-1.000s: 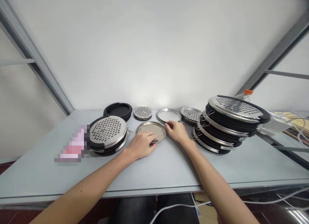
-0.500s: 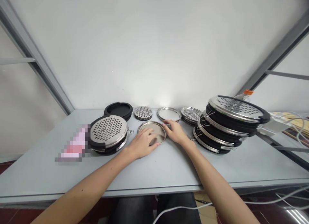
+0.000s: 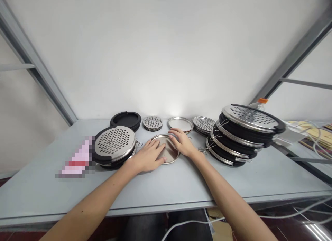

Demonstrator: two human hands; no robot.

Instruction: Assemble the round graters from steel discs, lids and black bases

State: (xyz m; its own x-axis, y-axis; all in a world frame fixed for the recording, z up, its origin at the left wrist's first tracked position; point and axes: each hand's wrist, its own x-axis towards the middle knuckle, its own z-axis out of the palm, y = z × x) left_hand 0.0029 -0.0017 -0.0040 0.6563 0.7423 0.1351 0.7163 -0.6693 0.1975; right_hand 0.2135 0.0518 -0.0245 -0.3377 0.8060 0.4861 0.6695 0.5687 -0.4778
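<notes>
A shallow round steel disc [image 3: 168, 151] lies flat on the table, its upper side facing up. My left hand [image 3: 147, 156] rests across its left half with the fingers spread on the metal. My right hand [image 3: 181, 142] curls over its far right rim, fingertips on the steel. The hands hide much of the disc's rim. Left of the disc stands a stack of perforated steel lids with black rings [image 3: 114, 146], close to my left hand but apart from it.
On the grey table [image 3: 166, 189] stand a black ring [image 3: 126, 118], a small perforated disc stack [image 3: 152, 123], a plain steel disc [image 3: 180, 124], a perforated disc [image 3: 203, 124] and a tall, leaning ringed stack [image 3: 246, 130]. A blurred pink object [image 3: 76, 161] lies far left. Cables [image 3: 311, 139] lie right.
The steel disc has slid toward me and slightly right. My right hand has moved left over its rim, and my left hand now covers more of it. The view has shifted slightly.
</notes>
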